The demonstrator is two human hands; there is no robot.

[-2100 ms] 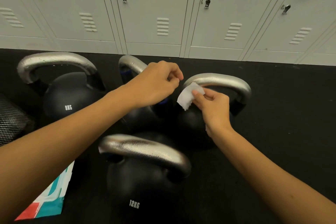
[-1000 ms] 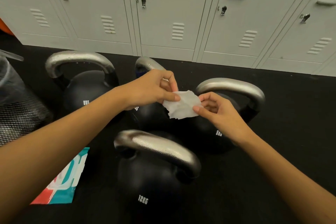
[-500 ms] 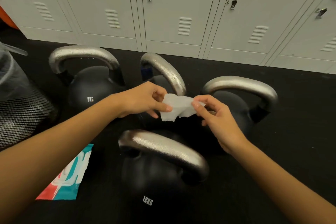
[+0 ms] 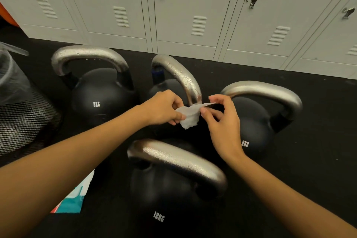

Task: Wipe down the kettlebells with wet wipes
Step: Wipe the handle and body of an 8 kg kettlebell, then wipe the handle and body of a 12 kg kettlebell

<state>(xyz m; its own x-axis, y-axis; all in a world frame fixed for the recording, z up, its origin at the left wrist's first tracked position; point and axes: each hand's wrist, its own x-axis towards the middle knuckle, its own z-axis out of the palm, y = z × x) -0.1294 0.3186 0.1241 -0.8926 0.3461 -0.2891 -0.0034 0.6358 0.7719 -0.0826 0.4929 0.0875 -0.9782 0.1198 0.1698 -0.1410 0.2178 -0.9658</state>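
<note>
Several black kettlebells with silver handles stand on the dark floor. A 12 kg kettlebell is nearest me. An 8 kg kettlebell stands at the left, another 8 kg kettlebell at the right, and a middle kettlebell is partly hidden behind my hands. My left hand and my right hand both pinch a small white wet wipe in the air above the middle kettlebell. The wipe hangs crumpled between my fingers.
A black mesh bin lined with clear plastic stands at the far left. A teal, white and red wipe packet lies on the floor under my left forearm. Grey lockers close off the back.
My hands have gone on pulling at the wipe between them, and its shape has changed. The view has shifted a little closer and leftward. The kettlebells have not moved.
</note>
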